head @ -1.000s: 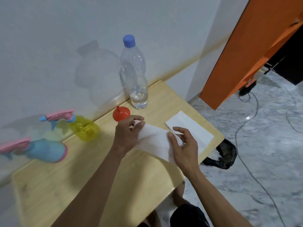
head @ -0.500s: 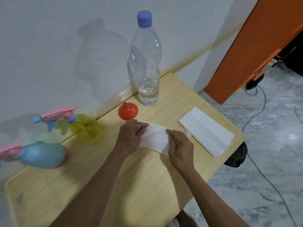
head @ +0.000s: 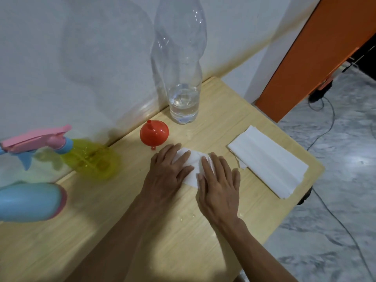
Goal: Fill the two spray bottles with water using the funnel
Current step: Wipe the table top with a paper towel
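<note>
Left hand: your left hand (head: 169, 171) lies flat, fingers straight, pressing the white paper tissue (head: 191, 165) onto the light wooden table (head: 101, 231).
Right hand: your right hand (head: 218, 180) is flat too, fingers spread on the same tissue (both palms down, side by side).
Funnel: the orange plastic funnel (head: 154, 132) sits mouth-down just beyond your left fingertips.
Water bottle: the clear plastic bottle (head: 179, 64) stands upright behind it, a little water at the bottom.
Spray bottles: the yellow spray bottle with pink trigger (head: 89, 159) and the blue spray bottle (head: 28, 202) sit far left by the wall.
Spare tissues: a folded white stack (head: 268, 161) lies right of your hands.
</note>
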The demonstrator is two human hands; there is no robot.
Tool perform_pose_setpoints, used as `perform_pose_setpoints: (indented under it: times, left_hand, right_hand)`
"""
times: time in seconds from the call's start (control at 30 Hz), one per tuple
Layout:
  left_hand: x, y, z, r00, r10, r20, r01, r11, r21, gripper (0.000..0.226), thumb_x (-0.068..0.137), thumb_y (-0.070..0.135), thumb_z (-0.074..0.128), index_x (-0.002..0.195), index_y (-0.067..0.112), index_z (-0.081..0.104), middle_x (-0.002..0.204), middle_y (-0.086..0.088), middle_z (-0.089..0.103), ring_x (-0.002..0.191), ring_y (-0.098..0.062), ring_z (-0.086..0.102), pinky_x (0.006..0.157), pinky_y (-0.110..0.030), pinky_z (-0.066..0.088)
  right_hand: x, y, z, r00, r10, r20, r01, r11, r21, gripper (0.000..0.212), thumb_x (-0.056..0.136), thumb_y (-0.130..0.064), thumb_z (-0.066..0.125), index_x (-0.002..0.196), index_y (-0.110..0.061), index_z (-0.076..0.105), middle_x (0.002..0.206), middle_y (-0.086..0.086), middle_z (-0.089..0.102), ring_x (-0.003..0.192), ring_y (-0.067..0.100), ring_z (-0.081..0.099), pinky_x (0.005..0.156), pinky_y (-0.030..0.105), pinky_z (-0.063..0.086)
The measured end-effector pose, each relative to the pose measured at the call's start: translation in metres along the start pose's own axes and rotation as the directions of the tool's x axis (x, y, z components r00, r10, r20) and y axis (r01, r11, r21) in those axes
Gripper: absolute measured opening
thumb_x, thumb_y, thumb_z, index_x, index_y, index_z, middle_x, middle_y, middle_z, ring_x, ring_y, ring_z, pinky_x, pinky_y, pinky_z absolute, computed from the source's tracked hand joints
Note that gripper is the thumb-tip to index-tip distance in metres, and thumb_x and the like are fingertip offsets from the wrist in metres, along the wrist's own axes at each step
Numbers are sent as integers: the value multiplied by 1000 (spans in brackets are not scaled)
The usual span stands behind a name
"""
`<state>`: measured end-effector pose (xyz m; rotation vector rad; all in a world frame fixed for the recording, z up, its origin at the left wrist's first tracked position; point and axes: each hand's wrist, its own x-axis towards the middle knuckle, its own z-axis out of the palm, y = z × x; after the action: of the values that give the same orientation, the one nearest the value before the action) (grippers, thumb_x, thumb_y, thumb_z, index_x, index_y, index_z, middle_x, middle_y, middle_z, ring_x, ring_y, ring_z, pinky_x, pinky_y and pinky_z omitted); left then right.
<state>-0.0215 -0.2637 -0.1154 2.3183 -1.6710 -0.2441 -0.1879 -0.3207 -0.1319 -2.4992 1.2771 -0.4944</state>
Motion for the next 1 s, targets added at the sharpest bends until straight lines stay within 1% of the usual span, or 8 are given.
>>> perform_pose_setpoints:
  times: [0.07,0.2,0.3,0.4,0.5,0.67,0.87,1.0]
  left_hand:
    - [-2,-3,5,1000,18,24,-19,998,58,52,98,45,41,135,15,60,146,-14,53,135,-36,47,105,-55,41]
    - [-6,-7,9,997,23,72,-27,998,57,56,103,43,27,151,16,40,160,-8,33,150,-29,24,119,-56,22]
    - [-8,-12,10,995,36,90,-43,996,73,57,104,41,20,156,17,28,164,-4,22,153,-24,12,123,-51,12]
    - [-8,-17,12,994,52,96,-59,995,81,57,105,38,18,157,15,24,165,-4,20,154,-23,8,124,-49,8]
    - [-8,-20,13,992,86,92,-93,993,73,56,106,34,19,154,10,30,162,-7,27,153,-27,14,123,-51,14]
    - [-16,-32,8,990,131,48,-133,991,27,53,105,29,25,150,4,38,157,-12,37,149,-31,25,122,-49,20]
    - [-31,-46,3,989,146,5,-146,989,0,51,103,25,32,144,-1,45,150,-18,45,143,-37,36,115,-53,32]
    - [-43,-58,-1,989,149,15,-149,989,13,56,107,30,20,143,-4,45,149,-22,45,141,-39,37,114,-55,33]
  right_hand:
    - [-1,-2,2,997,33,65,-30,999,-41,48,107,-41,35,153,-29,43,163,2,36,154,24,27,120,57,19]
    - [-1,-3,2,983,83,163,-70,994,-84,56,108,-49,21,161,-33,20,170,-2,10,158,20,1,123,53,-3]
    - [-2,-5,3,970,97,222,-73,991,-112,59,107,-52,12,162,-34,6,170,-6,-5,157,18,-15,124,53,-10]
    - [-3,-11,2,958,111,265,-86,991,-102,59,108,-51,11,162,-32,-3,168,-11,-15,154,15,-25,123,52,-15]
    - [-7,-19,6,957,105,270,-85,993,-85,60,108,-50,10,161,-26,-3,166,-15,-17,154,13,-24,123,52,-15]
    - [-14,-31,18,969,101,225,-81,992,-97,60,107,-45,10,163,-21,12,169,-11,-2,157,16,-12,124,56,-5]
    - [-23,-49,31,979,62,195,-44,994,-96,59,108,-41,12,163,-21,15,170,-11,4,157,17,-8,124,56,-3]
    - [-30,-62,39,979,27,202,-8,996,-90,58,108,-40,15,163,-20,15,170,-8,6,158,17,-9,124,56,-3]
